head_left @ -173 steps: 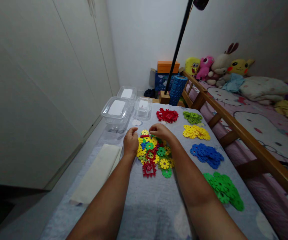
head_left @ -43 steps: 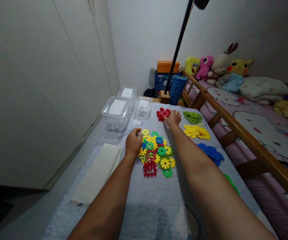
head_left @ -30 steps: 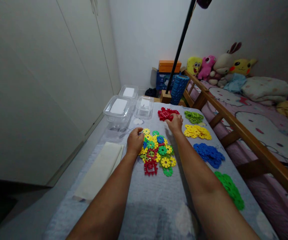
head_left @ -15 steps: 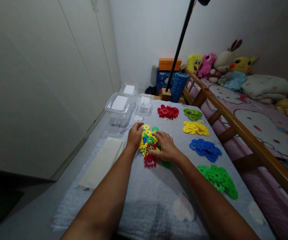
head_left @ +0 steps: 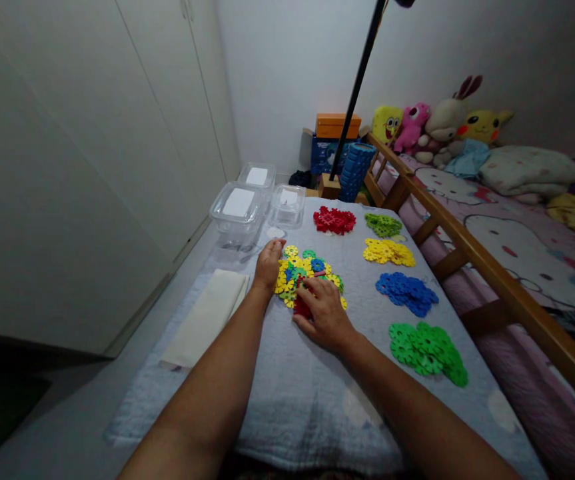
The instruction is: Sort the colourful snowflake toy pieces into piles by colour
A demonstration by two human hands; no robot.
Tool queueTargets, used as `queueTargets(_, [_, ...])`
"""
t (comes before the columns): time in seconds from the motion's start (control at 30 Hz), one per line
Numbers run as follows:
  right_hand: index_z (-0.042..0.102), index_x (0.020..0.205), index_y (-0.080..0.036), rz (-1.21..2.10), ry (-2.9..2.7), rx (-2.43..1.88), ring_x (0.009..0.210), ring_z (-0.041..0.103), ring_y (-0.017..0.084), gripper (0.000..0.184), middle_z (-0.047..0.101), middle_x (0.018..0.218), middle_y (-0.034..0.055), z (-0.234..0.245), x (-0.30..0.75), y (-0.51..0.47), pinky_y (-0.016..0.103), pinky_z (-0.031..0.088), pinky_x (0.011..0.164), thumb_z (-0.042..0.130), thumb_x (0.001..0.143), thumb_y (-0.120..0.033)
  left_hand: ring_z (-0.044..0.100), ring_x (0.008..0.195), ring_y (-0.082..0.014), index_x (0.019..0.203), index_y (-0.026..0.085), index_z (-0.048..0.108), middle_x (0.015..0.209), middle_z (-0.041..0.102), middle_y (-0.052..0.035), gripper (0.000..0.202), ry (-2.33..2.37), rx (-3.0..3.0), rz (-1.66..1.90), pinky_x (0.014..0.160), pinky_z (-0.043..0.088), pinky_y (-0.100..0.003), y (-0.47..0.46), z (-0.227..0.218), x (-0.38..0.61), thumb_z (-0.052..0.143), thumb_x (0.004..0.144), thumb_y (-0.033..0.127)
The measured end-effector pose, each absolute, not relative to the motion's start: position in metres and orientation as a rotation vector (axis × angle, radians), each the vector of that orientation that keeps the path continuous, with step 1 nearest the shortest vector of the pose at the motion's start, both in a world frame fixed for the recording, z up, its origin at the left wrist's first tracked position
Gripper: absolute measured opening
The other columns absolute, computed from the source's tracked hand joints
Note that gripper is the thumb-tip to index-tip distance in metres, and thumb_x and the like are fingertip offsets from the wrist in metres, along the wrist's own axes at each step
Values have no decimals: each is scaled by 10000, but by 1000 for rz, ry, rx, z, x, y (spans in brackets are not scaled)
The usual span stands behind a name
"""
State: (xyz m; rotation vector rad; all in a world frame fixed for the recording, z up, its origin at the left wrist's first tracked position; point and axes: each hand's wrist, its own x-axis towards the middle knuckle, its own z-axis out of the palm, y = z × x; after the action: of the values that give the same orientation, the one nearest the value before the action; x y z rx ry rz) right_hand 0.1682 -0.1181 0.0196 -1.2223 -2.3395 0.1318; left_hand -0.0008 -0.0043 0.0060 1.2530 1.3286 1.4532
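Note:
A mixed heap of flower-shaped plastic pieces [head_left: 308, 265], yellow, green and blue with some red, lies in the middle of the cloth-covered table. My left hand [head_left: 268, 267] stands on edge against the heap's left side, fingers extended and holding nothing that shows. At the heap's near side, my right hand [head_left: 324, 310] bends its fingers and thumb around a red square piece [head_left: 302, 307], which is partly hidden beneath them. Sorted piles sit to the right: red [head_left: 334, 220], light green [head_left: 383, 225], yellow [head_left: 388, 253], blue [head_left: 406, 293] and green [head_left: 428, 353].
Clear plastic boxes [head_left: 237, 207] with white labels stand at the back left. A folded cream cloth [head_left: 206, 319] lies left of my left forearm. Behind the table rises a black pole [head_left: 358, 90]. A wooden bed rail [head_left: 447, 233] runs along the right side.
My right hand has moved toward me, off the heap's right part and over the red square piece. More of the heap's right side now shows. My left hand has barely moved.

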Motion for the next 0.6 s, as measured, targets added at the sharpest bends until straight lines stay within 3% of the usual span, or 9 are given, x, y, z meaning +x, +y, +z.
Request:
queueTargets(0.13, [634,1277,-222,122,-2301,-1227,1255,493,343,490,592,1336,148,15,174,-107,544,399,1078,750,818,-349,646,1150,-194,1097,179,653,1201,709,-106,433,1205,1150,1432,1006,496,-330,-7,7,3,436,940,520])
queueTargets(0.6, [626,1289,-215,194,-2112,-1272,1208,561,320,483,656,1267,134,9,181,-92,535,410,1092,722,822,-295,641,1173,-190,1162,180,650,1259,694,-98,468,1163,1145,1397,1006,511,-319,-11,6,12,438,949,539])
